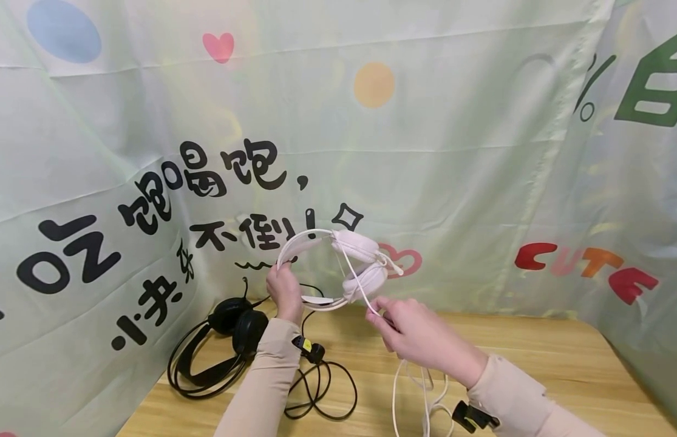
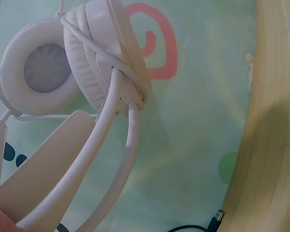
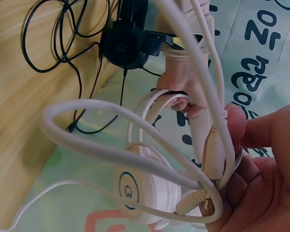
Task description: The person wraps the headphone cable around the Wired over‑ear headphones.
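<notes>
My left hand grips a pair of white headphones by the headband, holding them up above the back of the table. Both padded ear cups face right in the head view, and a thin white cable winds round them. To the right, my right hand pinches the white cable between thumb and fingers. In the right wrist view, a slim white plastic cable end lies at my right thumb, with loops of cable around it. More of the cable hangs below that hand to the table.
Black headphones lie on the wooden table at the left, next to my left forearm. Their black cable is coiled near the front middle. A printed cloth hangs behind the table and along its sides.
</notes>
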Demonstrator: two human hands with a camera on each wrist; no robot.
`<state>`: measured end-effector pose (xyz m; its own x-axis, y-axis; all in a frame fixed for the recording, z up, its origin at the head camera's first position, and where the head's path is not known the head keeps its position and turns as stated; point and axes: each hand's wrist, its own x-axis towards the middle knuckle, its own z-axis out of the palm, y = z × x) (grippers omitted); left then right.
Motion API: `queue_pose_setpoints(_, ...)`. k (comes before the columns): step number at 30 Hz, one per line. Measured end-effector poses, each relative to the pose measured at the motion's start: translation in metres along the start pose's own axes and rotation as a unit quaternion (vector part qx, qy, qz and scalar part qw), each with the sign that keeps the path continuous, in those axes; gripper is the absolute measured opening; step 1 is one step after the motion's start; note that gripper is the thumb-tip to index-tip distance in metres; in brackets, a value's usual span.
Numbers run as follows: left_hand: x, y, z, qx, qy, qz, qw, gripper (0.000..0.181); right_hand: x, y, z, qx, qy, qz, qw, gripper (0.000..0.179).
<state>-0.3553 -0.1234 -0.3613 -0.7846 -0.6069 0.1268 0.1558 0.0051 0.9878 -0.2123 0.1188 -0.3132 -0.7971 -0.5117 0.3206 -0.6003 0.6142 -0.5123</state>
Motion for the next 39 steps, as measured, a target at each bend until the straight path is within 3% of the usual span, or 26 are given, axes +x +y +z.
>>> queue_pose_setpoints(8,-0.002,0.001,0.0,-0.036,0.002,-0.024,0.999,0.033,-0.001,0.005,0.01,0.016,-0.006,0.004,0.9998,0.028)
queue_pose_setpoints(18,-0.002,-0.001,0.002,-0.123,-0.011,-0.049,0.9911,0.02,-0.002,0.013,0.021,0.03,-0.007,0.006,0.9995,0.023)
queue_pose_setpoints(30,-0.002,-0.004,0.002,-0.226,-0.06,-0.08,0.969,0.014,0.002,0.026,0.027,0.034,-0.005,0.021,0.9992,0.022)
queue_pose_setpoints(39,-0.002,-0.006,0.002,-0.266,-0.087,-0.098,0.9548,0.011,0.006,0.038,0.032,0.03,-0.006,0.027,0.9992,0.021)
